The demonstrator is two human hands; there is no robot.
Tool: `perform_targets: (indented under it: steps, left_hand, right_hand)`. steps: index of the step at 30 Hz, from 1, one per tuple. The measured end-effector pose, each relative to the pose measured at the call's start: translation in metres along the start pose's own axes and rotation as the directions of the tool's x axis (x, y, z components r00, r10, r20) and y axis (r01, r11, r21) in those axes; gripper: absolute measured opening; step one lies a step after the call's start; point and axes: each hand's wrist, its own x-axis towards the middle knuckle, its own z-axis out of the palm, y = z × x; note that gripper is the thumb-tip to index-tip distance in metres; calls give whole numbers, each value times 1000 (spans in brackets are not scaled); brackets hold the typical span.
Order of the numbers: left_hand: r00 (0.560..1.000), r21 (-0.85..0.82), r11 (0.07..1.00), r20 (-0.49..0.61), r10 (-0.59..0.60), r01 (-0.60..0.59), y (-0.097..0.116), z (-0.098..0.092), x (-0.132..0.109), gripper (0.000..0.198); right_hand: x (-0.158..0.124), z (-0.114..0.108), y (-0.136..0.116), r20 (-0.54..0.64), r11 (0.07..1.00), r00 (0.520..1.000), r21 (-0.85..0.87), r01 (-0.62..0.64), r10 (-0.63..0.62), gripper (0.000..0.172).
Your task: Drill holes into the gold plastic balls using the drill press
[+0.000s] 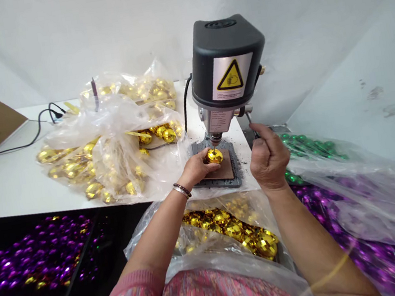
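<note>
Bauble [215, 156], gold faceted, sits under drill-press bit [214, 147]; our left hand [197, 168] clamps it, thumb and fingers on opposite sides. Our right hand [269, 158] curls at feed lever [249, 118], index extended; can't tell if we're gripping it.

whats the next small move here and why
Probably steady the gold ball with the left hand, keeping it clear of the bit: the bit meets the ball's top, whether already inside I can't tell, and the right hand is at the drill's lever.
</note>
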Motion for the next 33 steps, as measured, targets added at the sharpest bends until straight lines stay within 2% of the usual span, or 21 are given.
perform_targets:
  steps: [2,4,6,9,12,14,16,18,19,20,21,23,25,27,29,31,33]
  left_hand:
    - [1000,-16,1000,-9,-2,2,0,1,0,70]
    - [1000,-28,1000,-22,-9,9,0,1,-1,74]
    - [999,-35,999,-31,-9,8,2,1,-6,75]
    - [999,-53,998,-32,29,-31,4,-2,-21,69]
    - [998,-47,998,-29,47,-48,5,-5,-43,66]
    - [999,-35,998,14,46,-46,6,-8,-59,69]
    - [988,-30,997,131,79,-75,8,-12,-74,73]
    - [960,-25,993,253,120,-117,10,-18,-82,79]
    - [954,-16,991,270,132,-132,11,-22,-83,79]
    - [961,2,990,241,134,-138,11,-28,-81,75]
    - [978,25,991,167,126,-132,10,-36,-75,67]
    - [994,84,994,-76,81,-75,6,-55,-55,45]
    - [944,154,987,-331,5,49,-2,-78,-26,36]
    - [879,237,953,-473,-58,190,-9,-99,5,40]
    - [870,346,908,-492,-38,235,-16,-115,31,49]
    - [904,465,862,-426,20,200,-21,-121,50,60]
    - [935,544,820,-353,31,178,-24,-119,61,63]
  right_hand:
    - [16,-4,-9,27,989,994,95,-113,110,36]
    - [45,-7,-20,73,956,968,159,-248,239,37]
    - [78,-8,-27,109,918,932,166,-360,346,37]
    - [113,-4,-28,157,890,896,136,-436,415,34]
    - [123,1,-22,176,868,876,148,-474,448,33]
    - [121,4,-18,179,867,876,153,-474,448,35]
    - [117,4,-15,172,872,878,139,-470,446,37]
    - [115,3,-14,166,880,884,126,-458,437,39]
    - [114,3,-13,161,885,889,123,-448,428,39]
    - [114,2,-13,158,892,896,126,-434,414,40]
    - [114,1,-13,152,898,904,135,-420,400,40]
    - [113,0,-15,135,899,912,162,-407,388,40]
    - [112,-1,-18,127,887,906,187,-422,405,39]
    - [111,-2,-21,128,874,892,184,-451,433,38]
    - [111,-4,-25,132,867,883,170,-468,451,38]
    - [111,-6,-29,141,869,879,143,-473,455,39]
    - [111,-8,-33,149,873,877,113,-475,458,40]
